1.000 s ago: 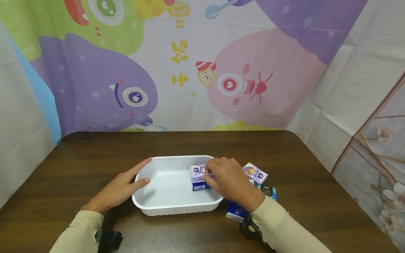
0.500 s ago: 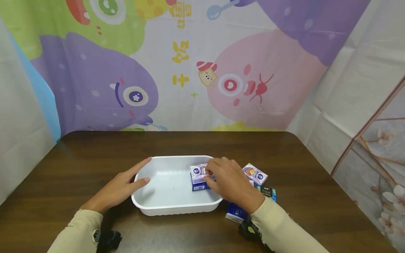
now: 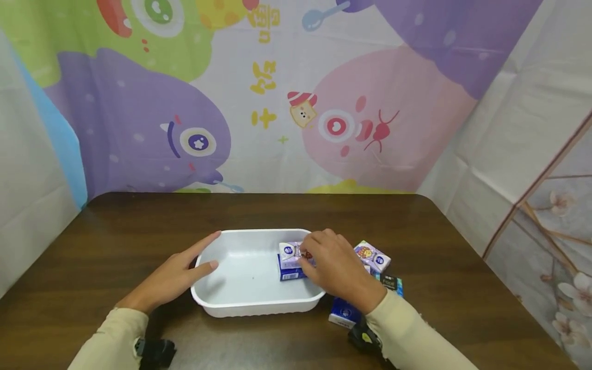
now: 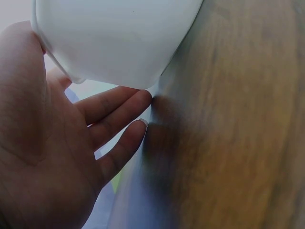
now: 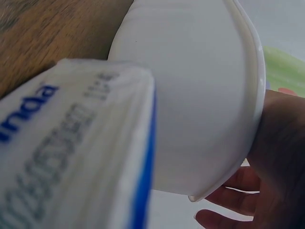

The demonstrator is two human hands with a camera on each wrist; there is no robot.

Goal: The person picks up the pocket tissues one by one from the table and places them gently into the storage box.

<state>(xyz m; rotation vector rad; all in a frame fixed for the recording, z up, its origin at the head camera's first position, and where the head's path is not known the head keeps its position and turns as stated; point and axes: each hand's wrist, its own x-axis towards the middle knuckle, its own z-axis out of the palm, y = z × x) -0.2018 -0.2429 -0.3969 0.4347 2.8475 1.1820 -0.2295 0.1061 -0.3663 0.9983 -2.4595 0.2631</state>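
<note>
A white plastic tray (image 3: 238,308) sits on the table. In it, at the right end, a pale purple tissue pack (image 3: 289,254) lies on top of a blue one. The lower blue tissue pack (image 3: 290,275) shows only its front side. My right hand (image 3: 335,264) reaches over the right rim and pinches the right end of the purple pack between thumb and fingers, hiding that end. My left hand (image 3: 168,280) rests at the left rim, thumb inside and fingers outside. In the left wrist view its lower fingers (image 4: 119,148) are extended beside the tray's outer wall.
Right of the tray lie another purple tissue pack (image 3: 372,256), a pack with a black label (image 3: 390,282) and a blue pack (image 3: 344,312), partly behind my right hand and wrist. A pack with blue lettering (image 5: 71,133) fills the near side of the right wrist view.
The purple pack has tilted and shifted slightly on the blue one under my right fingers. My left hand has stayed at the tray's rim.
</note>
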